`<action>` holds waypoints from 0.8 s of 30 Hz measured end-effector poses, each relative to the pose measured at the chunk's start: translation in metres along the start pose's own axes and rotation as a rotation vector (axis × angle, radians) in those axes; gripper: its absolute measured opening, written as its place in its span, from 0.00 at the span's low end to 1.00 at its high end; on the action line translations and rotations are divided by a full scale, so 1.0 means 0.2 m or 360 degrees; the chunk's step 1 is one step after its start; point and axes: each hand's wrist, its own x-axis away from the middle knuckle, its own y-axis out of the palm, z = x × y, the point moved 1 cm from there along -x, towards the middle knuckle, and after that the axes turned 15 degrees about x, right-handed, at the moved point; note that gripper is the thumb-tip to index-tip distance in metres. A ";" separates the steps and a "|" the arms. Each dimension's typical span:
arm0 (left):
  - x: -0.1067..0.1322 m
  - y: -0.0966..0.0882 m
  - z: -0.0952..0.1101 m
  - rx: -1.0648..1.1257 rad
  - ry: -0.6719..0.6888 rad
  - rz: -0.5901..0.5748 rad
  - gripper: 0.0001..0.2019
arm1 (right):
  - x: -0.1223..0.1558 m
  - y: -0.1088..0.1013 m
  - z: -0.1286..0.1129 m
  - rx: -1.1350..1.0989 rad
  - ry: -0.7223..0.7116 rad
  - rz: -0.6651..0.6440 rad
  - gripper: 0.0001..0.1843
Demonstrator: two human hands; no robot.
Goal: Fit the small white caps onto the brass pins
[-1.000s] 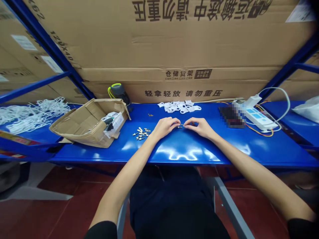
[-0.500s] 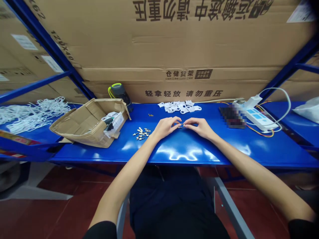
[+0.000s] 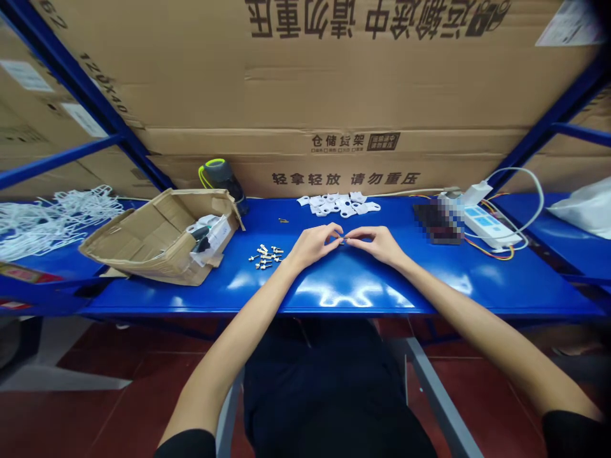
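Slightly nearer each other than half a second ago, left hand and right hand pinch a tiny part, blurred, between narrowed fingertips above the table. From there: metal pieces and carton, 9 o'clock; white tabs, 12.

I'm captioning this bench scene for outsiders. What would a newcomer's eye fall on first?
Probably the long, glossy blue table, with the tall, brown, printed cardboard wall behind it. Mid-table, the bare left hand and bare right hand meet, fingertips pinched on a tiny metallic-looking piece. A torn, open brown cardboard box sits toward the table's left, with small brass-coloured metal parts between it and the left hand.
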 end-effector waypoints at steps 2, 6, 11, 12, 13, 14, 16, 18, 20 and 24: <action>0.00 0.00 0.00 0.0036 -0.0005 0.0010 0.10 | 0.00 0.00 0.00 0.0017 -0.0021 0.0016 0.16; 0.00 0.00 -0.02 0.0207 -0.0019 0.0048 0.13 | 0.00 -0.01 0.00 0.0020 -0.0020 0.0075 0.17; 0.00 -0.01 -0.03 0.0208 -0.0048 0.0051 0.12 | 0.00 -0.01 0.00 -0.0010 -0.0049 0.0105 0.16; 0.00 -0.01 -0.03 0.0205 -0.0049 0.0045 0.12 | 0.00 -0.01 0.00 -0.0015 -0.0056 0.0106 0.16; -0.01 -0.01 -0.03 0.0215 -0.0046 0.0043 0.12 | 0.00 -0.01 0.00 -0.0016 -0.0061 0.0109 0.15; -0.01 -0.01 -0.03 0.0237 -0.0041 0.0051 0.12 | 0.00 -0.01 -0.01 -0.0013 -0.0065 0.0115 0.15; -0.01 -0.01 -0.02 0.0287 -0.0027 0.0077 0.12 | 0.00 -0.01 -0.01 0.0007 -0.0064 0.0136 0.14; -0.01 -0.01 -0.01 0.0317 -0.0013 0.0088 0.11 | 0.00 -0.01 -0.02 0.0042 -0.0041 0.0164 0.14; -0.01 -0.01 -0.01 0.0328 -0.0013 0.0070 0.12 | 0.00 -0.02 -0.02 0.0068 -0.0019 0.0180 0.13; -0.01 0.00 -0.01 0.0312 -0.0039 0.0088 0.12 | 0.00 -0.01 -0.02 0.0081 -0.0019 0.0150 0.14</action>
